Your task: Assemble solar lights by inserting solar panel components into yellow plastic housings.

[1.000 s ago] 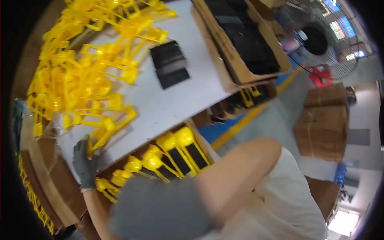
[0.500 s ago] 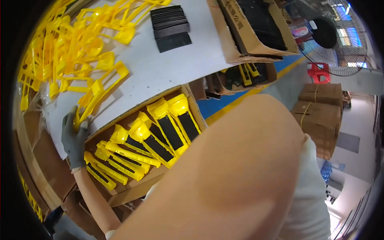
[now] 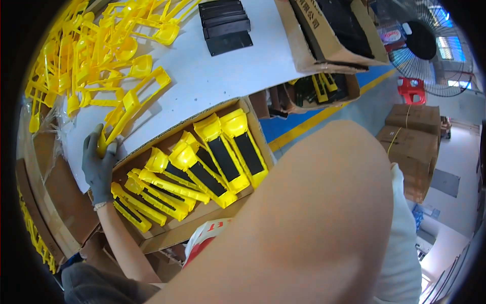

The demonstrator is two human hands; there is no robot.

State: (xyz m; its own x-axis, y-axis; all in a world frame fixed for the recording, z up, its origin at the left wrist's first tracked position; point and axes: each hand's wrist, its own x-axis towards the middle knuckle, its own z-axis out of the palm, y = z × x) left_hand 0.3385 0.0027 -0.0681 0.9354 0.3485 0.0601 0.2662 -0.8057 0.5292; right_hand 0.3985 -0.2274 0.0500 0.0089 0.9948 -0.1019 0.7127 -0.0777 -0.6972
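My left hand [image 3: 99, 164], in a grey glove, is closed round the lower end of a yellow plastic frame [image 3: 129, 105] with a scoop-like cup. That frame slants up and right over the white table [image 3: 197, 81]. My bare right arm [image 3: 298, 207] is bent close in front of the view, and its hand is out of sight. Below the table edge, a cardboard box [image 3: 132, 152] holds several yellow frames [image 3: 206, 177] with black strips set in them. Part of this box is hidden behind my right arm.
Many loose yellow frames [image 3: 119, 48] are heaped at the table's far left. A stack of black plates [image 3: 228, 43] lies farther right. Open cartons [image 3: 309, 66] hold dark pieces. Beyond are a fan [image 3: 421, 40], a red stool [image 3: 412, 91] and tall brown boxes [image 3: 410, 142].
The view has shifted slightly, so table things sit a little higher and farther right. My left hand keeps its grip on the yellow frame. A dark grey cloth shows at the lower left.
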